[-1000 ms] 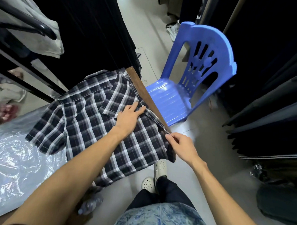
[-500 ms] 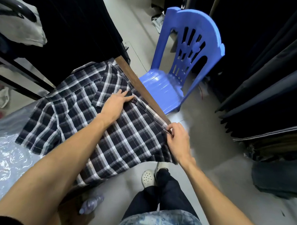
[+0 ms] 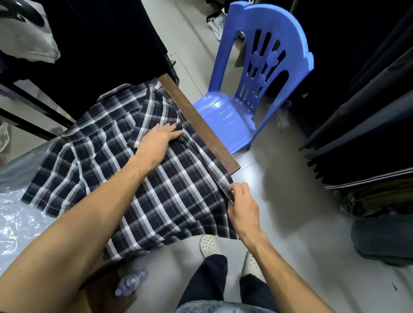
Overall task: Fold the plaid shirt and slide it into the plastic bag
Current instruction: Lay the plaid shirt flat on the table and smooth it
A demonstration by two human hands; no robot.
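Note:
The dark plaid shirt lies spread on a brown wooden table, its lower part hanging over the near edge. One side is folded inward along the right. My left hand lies flat on the shirt near the folded edge, fingers pointing right. My right hand pinches the folded edge of the shirt at the table's right corner. Clear plastic bags lie crinkled at the left, partly under the shirt's sleeve.
A blue plastic chair stands just beyond the table's right edge. Dark hanging garments line the right side and back. A plastic water bottle lies below the table by my legs. Grey floor runs between.
My right hand has gone from beside the fold to pinching the shirt's folded edge near the table corner. The left hand stays pressed on the shirt. The camera view has shifted slightly.

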